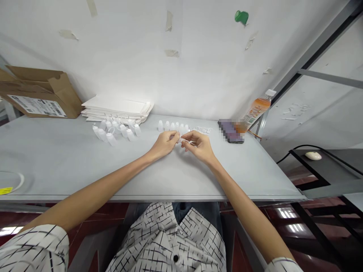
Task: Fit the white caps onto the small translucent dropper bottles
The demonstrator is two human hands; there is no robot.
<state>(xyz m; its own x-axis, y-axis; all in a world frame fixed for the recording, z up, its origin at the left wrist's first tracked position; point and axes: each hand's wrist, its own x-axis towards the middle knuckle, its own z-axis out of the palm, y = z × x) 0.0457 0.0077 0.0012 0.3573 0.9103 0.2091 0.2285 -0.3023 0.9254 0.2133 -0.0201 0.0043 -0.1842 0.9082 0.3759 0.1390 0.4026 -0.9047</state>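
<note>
My left hand [165, 145] is closed around a small white plastic bottle [179, 140], most of it hidden by the fingers. My right hand [200, 146] meets it at the bottle's tip, its fingers pinching a thin white plastic strap [193, 142]. Just behind the hands, a row of small white bottles [172, 126] stands upright. Right of that row lies a loose pile of thin white plastic pieces [202, 130]. Farther left, a cluster of similar bottles [111, 139] stands on the grey table [176, 177], some with looped straps on their tops.
An open cardboard box [42, 94] and a stack of white envelopes [119, 107] line the back left. Against the wall at right are a phone [231, 131] and a drink bottle [255, 111]. A white ring with a yellow label [6, 190] lies at the left edge.
</note>
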